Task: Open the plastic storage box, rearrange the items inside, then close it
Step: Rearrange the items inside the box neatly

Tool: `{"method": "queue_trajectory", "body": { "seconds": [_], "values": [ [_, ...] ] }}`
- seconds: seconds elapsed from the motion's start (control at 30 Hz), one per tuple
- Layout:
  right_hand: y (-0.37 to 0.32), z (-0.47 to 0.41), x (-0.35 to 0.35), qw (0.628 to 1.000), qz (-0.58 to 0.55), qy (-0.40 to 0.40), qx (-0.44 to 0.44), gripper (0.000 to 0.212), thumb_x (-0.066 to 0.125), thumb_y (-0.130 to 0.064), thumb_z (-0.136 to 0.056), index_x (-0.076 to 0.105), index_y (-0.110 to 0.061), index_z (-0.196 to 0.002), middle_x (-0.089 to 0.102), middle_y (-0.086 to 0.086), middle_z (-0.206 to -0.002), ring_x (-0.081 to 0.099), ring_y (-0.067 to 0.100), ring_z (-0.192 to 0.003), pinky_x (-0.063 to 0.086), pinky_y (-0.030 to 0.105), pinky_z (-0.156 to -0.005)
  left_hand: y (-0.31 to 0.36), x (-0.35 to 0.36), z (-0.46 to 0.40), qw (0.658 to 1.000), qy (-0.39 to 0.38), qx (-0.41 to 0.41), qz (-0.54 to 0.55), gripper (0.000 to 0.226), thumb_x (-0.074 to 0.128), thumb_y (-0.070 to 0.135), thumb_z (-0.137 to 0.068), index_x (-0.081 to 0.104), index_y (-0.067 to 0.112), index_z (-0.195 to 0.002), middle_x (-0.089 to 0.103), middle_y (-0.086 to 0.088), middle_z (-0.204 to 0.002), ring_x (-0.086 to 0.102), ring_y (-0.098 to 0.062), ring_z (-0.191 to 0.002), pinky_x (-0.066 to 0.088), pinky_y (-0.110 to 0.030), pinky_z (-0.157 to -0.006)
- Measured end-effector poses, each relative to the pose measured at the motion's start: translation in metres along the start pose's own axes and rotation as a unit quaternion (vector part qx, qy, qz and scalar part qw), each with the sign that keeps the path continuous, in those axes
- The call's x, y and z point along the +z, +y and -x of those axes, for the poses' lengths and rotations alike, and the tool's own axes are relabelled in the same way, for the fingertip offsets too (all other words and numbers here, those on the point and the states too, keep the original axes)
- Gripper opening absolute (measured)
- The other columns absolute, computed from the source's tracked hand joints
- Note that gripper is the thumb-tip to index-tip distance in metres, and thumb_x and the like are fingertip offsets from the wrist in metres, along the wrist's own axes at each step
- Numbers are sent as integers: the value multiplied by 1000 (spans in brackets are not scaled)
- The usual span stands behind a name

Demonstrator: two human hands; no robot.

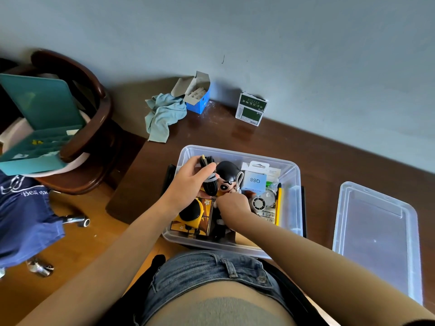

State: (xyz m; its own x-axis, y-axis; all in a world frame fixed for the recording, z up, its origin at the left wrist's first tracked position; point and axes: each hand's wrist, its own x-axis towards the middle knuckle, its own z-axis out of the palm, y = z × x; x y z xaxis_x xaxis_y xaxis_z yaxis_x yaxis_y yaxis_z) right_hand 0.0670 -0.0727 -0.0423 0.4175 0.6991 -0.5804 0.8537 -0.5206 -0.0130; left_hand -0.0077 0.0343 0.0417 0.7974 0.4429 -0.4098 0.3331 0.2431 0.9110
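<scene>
The clear plastic storage box [293, 208] stands open on the dark wooden desk, right in front of me. Its clear lid [376, 231] lies flat to the right of it. My left hand [188, 184] grips a bundled black cable [210, 184] over the box's left half. Reaching into the middle, my right hand [233, 204] has its fingers curled on a black-haired doll figure [227, 175]. Also inside are a yellow-and-black pictured box [190, 217], a pale blue packet marked Q88 [255, 181], a small round fan [259, 203] and a yellow pen [279, 203].
Against the wall lie a light blue cloth [162, 116], an open blue carton [197, 95] and a green-and-white carton [250, 109]. To the left, a dark wooden chair [98, 128] carries an open teal compartment case [40, 128]. A blue garment [26, 220] hangs lower left.
</scene>
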Motion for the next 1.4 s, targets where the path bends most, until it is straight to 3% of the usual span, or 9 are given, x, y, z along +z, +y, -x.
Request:
{"method": "queue_trajectory", "body": {
  "seconds": [0.2, 0.33, 0.47, 0.57, 0.63, 0.87, 0.97, 1.1, 1.4],
  "values": [
    [9, 9, -8, 998, 3, -18, -56, 24, 60, -12, -88, 62, -8, -112, 63, 11, -104, 60, 30, -98, 42, 32, -68, -1, 0, 0, 1000, 0, 4, -15, 14, 50, 25, -97, 55, 19, -109, 67, -5, -100, 67, -15, -89, 59, -29, -63],
    [22, 18, -21, 984, -150, -5, -98, 23, 54, -9, -92, 66, -13, -111, 66, 4, -106, 62, 22, -97, 49, 26, -77, -2, -1, 0, 1000, -23, -10, -14, 13, 52, 25, -96, 55, 19, -108, 64, -7, -105, 67, -20, -95, 59, -34, -66],
    [50, 41, -44, 892, -435, -35, -114, 19, 60, -17, -92, 66, -15, -109, 70, 0, -105, 67, 7, -86, 52, 16, -79, -4, 0, 0, 996, -56, -7, -64, 19, 58, 29, -92, 53, 21, -109, 60, -5, -107, 65, -17, -97, 58, -31, -62],
    [67, 54, -55, 795, -597, -31, -108, 39, 67, -16, -86, 52, -16, -123, 69, -1, -100, 69, 12, -84, 57, 30, -80, -4, 7, -1, 986, -72, 9, -147, 24, 61, 37, -89, 51, 28, -109, 57, 5, -102, 64, -11, -91, 57, -25, -57],
    [73, 59, -60, 784, -608, -4, -126, 56, 74, -29, -78, 47, -25, -127, 66, 0, -108, 69, 13, -87, 58, 34, -77, -4, 15, -3, 979, -86, 11, -185, 31, 61, 41, -88, 50, 28, -113, 58, 6, -98, 65, -10, -85, 56, -24, -54],
    [67, 61, -59, 811, -569, 124, -48, 26, 72, -24, -82, 55, -28, -102, 65, 2, -85, 63, 6, -59, 55, 24, -54, 1, 27, -1, 981, -150, -41, -117, 29, 36, 33, -102, 60, 20, -109, 67, -1, -93, 70, -16, -80, 59, -29, -65],
    [68, 60, -55, 829, -552, 91, -8, 27, 70, -19, -83, 50, -22, -102, 68, 8, -88, 64, 13, -64, 58, 31, -61, 1, 19, -3, 977, -109, 4, -183, 29, 36, 27, -102, 61, 20, -116, 66, -1, -100, 68, -20, -89, 59, -33, -76],
    [53, 60, -44, 926, -370, 75, 7, 30, 66, -30, -82, 49, -25, -106, 66, 4, -88, 64, 21, -75, 48, 28, -63, -6, -2, -6, 963, -27, 81, -256, 25, 41, 22, -101, 62, 26, -113, 66, 8, -103, 62, -6, -95, 53, -26, -82],
    [5, 34, -18, 977, -201, 67, 9, 21, 58, -22, -89, 56, -12, -108, 63, 9, -103, 60, 27, -91, 45, 32, -68, -30, -26, 6, 953, 6, 136, -271, 25, 47, 20, -98, 61, 40, -98, 64, 24, -91, 59, 7, -93, 48, -15, -81]
  ]
}}
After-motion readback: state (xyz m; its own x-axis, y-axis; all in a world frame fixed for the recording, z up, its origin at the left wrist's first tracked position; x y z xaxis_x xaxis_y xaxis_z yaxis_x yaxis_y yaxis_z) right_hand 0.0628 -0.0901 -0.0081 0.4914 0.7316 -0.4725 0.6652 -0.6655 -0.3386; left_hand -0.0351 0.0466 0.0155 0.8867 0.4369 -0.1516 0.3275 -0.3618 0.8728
